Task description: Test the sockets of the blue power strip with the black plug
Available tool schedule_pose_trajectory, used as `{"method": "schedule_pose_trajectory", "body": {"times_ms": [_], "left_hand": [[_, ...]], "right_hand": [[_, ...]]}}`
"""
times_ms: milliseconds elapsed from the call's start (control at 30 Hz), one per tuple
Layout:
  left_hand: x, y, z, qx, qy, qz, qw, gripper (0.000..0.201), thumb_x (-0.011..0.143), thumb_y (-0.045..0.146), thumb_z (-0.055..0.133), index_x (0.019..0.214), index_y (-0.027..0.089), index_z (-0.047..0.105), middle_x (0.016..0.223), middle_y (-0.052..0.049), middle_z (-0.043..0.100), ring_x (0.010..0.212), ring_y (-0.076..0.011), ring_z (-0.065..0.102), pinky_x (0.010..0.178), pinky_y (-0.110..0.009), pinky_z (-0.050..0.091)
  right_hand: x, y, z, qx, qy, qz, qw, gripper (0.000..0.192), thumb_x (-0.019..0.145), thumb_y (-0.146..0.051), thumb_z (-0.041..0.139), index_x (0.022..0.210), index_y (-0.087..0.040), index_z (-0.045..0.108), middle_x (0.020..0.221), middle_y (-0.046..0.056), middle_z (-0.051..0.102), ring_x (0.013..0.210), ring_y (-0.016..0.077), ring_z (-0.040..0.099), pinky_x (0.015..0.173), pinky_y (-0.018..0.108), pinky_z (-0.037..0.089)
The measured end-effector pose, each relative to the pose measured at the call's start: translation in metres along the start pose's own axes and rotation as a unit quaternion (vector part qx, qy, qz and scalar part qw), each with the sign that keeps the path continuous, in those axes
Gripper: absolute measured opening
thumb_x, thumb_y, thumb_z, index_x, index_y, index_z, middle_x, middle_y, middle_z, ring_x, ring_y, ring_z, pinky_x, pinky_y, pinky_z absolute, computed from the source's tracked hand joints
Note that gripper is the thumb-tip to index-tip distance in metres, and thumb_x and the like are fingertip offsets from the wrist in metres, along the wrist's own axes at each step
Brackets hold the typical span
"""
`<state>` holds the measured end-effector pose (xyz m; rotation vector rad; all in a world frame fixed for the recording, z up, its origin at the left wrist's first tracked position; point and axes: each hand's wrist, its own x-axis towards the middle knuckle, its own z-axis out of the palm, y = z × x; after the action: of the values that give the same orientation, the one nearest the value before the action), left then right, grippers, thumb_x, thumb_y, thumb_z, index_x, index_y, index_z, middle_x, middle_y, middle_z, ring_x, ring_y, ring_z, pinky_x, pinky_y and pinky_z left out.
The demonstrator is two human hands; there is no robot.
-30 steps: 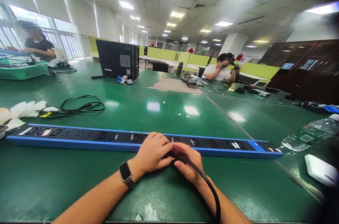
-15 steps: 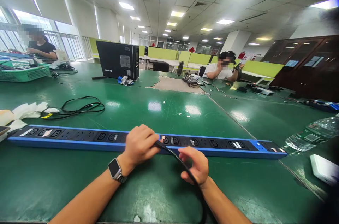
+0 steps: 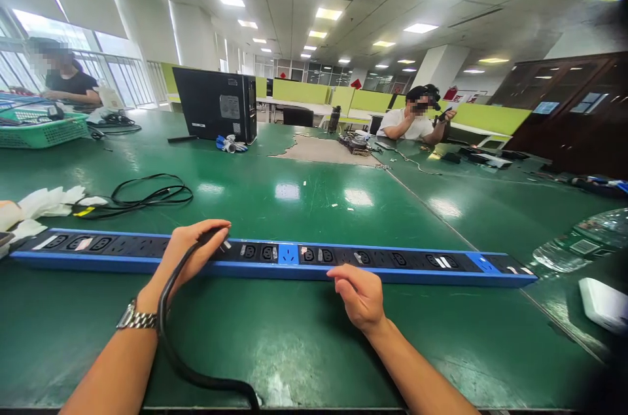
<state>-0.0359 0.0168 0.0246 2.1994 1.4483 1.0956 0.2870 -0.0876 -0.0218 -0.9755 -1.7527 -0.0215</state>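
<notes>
Gripping the plug end of a thick black rubber power cable point(image 3: 169, 330), my left hand point(image 3: 189, 254) has its fingers clamped round it at the long blue-edged black socket strip point(image 3: 275, 258). That strip lies flat, long axis left to right across the green table point(image 3: 294, 199). The cable trails from the strip back toward me. My right hand point(image 3: 360, 294) hovers just before the strip, fingers loosely curled, holding nothing. Far left beyond the strip, a green plastic mesh basket point(image 3: 44, 130) holds dark cables.

We count one long blue-and-black power strip point(image 3: 314, 256), two black cables point(image 3: 196, 362), one green plastic basket point(image 3: 44, 130), two co-workers point(image 3: 412, 124).
</notes>
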Motion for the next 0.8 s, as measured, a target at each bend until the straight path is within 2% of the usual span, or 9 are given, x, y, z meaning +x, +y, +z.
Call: {"method": "schedule_pose_trajectory", "body": {"times_ms": [200,433,600,733,800], "left_hand": [[-0.001,0.0,0.004,0.018,-0.024,0.067,0.997,0.032,0.086,0.045,0.054,0.099,0.021,0.071,0.095,-0.004,0.077,0.085,-0.0217,0.072,0.079,-0.031,0.058],[-0.008,-0.002,0.014,0.062,-0.075,0.186,0.978,0.028,0.094,0.034,0.048,0.108,0.021,0.069,0.108,-0.006,0.073,0.099,-0.0203,0.069,0.092,-0.034,0.055],[-0.025,-0.011,0.02,0.123,-0.046,0.226,0.965,0.035,0.095,0.032,0.046,0.124,0.021,0.061,0.133,-0.009,0.061,0.121,-0.0236,0.059,0.106,-0.042,0.046],[-0.031,-0.01,0.018,0.129,-0.053,0.236,0.962,0.037,0.096,0.031,0.045,0.129,0.022,0.058,0.136,-0.008,0.06,0.123,-0.0217,0.057,0.107,-0.04,0.046],[-0.031,-0.01,0.016,0.109,-0.05,0.221,0.968,0.04,0.095,0.034,0.046,0.132,0.021,0.055,0.136,-0.009,0.059,0.123,-0.0218,0.057,0.107,-0.038,0.046]], "right_hand": [[-0.001,0.001,0.002,0.022,0.01,0.028,0.999,0.037,0.096,-0.035,0.043,0.077,-0.018,0.069,0.05,-0.002,0.056,0.041,0.0099,0.051,0.044,0.022,0.04],[-0.005,0.003,0.002,0.036,0.017,0.037,0.998,0.034,0.095,-0.03,0.044,0.076,-0.017,0.069,0.051,-0.001,0.057,0.043,0.0099,0.051,0.046,0.022,0.04],[-0.007,0.004,0.005,0.036,0.015,0.046,0.998,0.035,0.095,-0.027,0.042,0.075,-0.017,0.068,0.05,-0.002,0.055,0.044,0.0096,0.051,0.046,0.022,0.04],[-0.006,0.001,0.007,0.03,0.004,0.045,0.999,0.037,0.096,-0.027,0.04,0.074,-0.017,0.068,0.049,-0.002,0.053,0.044,0.0097,0.05,0.046,0.022,0.04],[-0.005,0.0,0.007,0.024,0.002,0.046,0.999,0.037,0.096,-0.027,0.04,0.073,-0.017,0.068,0.049,-0.002,0.053,0.043,0.0096,0.05,0.046,0.022,0.04]]}}
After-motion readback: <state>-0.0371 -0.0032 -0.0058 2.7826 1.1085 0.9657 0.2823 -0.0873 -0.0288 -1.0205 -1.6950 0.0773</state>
